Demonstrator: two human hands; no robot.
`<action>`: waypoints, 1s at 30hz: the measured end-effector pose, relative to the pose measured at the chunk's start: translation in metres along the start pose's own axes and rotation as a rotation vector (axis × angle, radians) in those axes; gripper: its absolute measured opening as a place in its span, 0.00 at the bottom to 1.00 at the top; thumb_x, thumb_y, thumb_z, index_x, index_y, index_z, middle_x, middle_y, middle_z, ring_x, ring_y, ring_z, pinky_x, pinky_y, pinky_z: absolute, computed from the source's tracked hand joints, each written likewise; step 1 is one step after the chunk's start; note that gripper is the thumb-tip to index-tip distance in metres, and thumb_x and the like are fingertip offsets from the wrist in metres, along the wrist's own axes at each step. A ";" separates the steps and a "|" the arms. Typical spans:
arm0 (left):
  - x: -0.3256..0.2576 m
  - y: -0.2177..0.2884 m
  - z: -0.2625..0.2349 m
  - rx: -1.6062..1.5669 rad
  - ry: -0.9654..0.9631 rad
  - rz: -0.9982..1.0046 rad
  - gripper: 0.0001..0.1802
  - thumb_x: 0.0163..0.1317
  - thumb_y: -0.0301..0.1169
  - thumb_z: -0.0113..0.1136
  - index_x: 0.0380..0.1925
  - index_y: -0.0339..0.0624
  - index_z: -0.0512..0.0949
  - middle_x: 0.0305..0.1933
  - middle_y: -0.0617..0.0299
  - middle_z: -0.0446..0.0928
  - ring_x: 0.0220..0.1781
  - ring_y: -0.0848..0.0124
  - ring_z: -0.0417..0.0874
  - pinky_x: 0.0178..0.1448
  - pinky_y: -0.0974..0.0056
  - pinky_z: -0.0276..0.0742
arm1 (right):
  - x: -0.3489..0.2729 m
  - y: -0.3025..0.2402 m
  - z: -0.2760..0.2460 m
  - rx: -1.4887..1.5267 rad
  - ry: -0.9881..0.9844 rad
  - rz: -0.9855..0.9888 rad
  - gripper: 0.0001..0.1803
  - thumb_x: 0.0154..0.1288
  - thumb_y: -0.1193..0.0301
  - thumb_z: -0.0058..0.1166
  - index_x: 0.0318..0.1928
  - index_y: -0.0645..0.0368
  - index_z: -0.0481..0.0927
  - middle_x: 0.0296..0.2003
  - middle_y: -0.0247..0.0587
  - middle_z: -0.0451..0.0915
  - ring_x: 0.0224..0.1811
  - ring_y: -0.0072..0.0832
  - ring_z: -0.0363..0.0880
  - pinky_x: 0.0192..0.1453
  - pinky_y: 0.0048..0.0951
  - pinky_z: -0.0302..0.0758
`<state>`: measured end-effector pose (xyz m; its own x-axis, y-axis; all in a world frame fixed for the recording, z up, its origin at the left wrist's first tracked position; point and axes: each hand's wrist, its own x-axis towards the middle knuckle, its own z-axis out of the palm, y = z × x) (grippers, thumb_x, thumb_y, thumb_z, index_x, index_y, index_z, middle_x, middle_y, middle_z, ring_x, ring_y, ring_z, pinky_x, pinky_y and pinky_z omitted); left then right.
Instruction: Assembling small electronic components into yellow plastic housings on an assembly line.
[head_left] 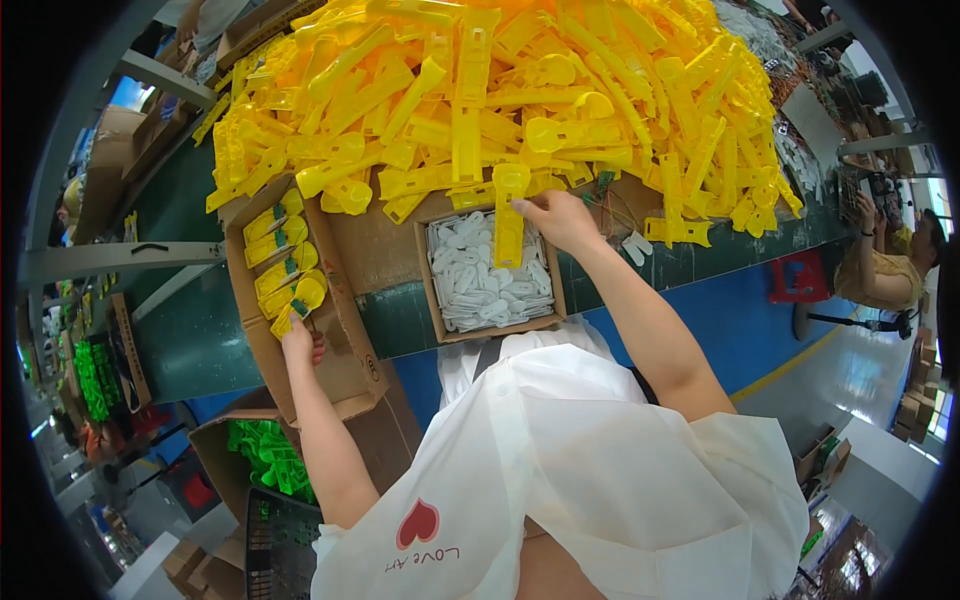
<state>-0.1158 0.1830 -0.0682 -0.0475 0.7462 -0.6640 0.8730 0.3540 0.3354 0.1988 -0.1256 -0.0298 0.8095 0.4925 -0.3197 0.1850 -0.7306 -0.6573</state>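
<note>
Factory floor, dark green workbench (395, 328), loose yellow plastic casings (480, 100) heaped across top of frame. Right hand (562, 221) pinches one long yellow plastic casing (509, 235) near centre, above the small cardboard box (557, 285) of white plastic pieces (485, 285). Left hand (301, 345), left of centre, is on the nearest yellow casing with green circuit board (311, 290) in the long cardboard carton (350, 345); can't tell if gripped. Risk: weak pinch drops casing among the white pieces; a bump could slide the heap. Left fingertips unclear, heap cut off at top.

White short-sleeved top (620, 470), red heart print (418, 524)
</note>
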 end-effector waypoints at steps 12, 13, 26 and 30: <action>-0.169 0.078 0.092 -0.860 -1.194 0.408 0.22 0.56 0.39 0.54 0.45 0.36 0.66 0.38 0.57 0.73 0.38 0.66 0.77 0.41 0.62 0.75 | -0.052 -0.065 0.017 0.187 -0.207 -1.141 0.15 0.49 0.81 0.49 0.40 0.59 0.74 0.41 0.44 0.74 0.45 0.39 0.72 0.48 0.31 0.70; -0.161 0.071 0.097 -0.845 -1.119 0.367 0.19 0.56 0.36 0.54 0.45 0.37 0.66 0.37 0.58 0.72 0.36 0.68 0.76 0.40 0.62 0.75 | -0.051 -0.056 0.023 0.216 -0.114 -0.958 0.15 0.48 0.81 0.49 0.39 0.60 0.74 0.40 0.45 0.75 0.45 0.39 0.72 0.46 0.33 0.71; -0.168 0.055 0.102 -0.934 -0.923 0.393 0.22 0.54 0.26 0.56 0.50 0.41 0.64 0.35 0.62 0.71 0.34 0.72 0.74 0.39 0.66 0.74 | -0.029 -0.008 0.023 0.188 -0.121 -0.408 0.04 0.50 0.74 0.53 0.28 0.59 0.77 0.27 0.37 0.75 0.31 0.30 0.74 0.31 0.25 0.71; -0.193 0.067 0.111 -0.854 -0.790 0.532 0.25 0.50 0.28 0.62 0.48 0.40 0.65 0.34 0.64 0.72 0.33 0.75 0.74 0.40 0.71 0.72 | -0.043 -0.028 0.012 0.653 -0.560 -0.039 0.08 0.58 0.69 0.52 0.37 0.59 0.75 0.24 0.29 0.74 0.26 0.14 0.69 0.28 0.16 0.67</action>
<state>0.0053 0.0005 0.0080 0.7667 0.4741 -0.4329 0.0941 0.5839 0.8064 0.1521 -0.1212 -0.0056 0.3830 0.7977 -0.4659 -0.2897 -0.3752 -0.8805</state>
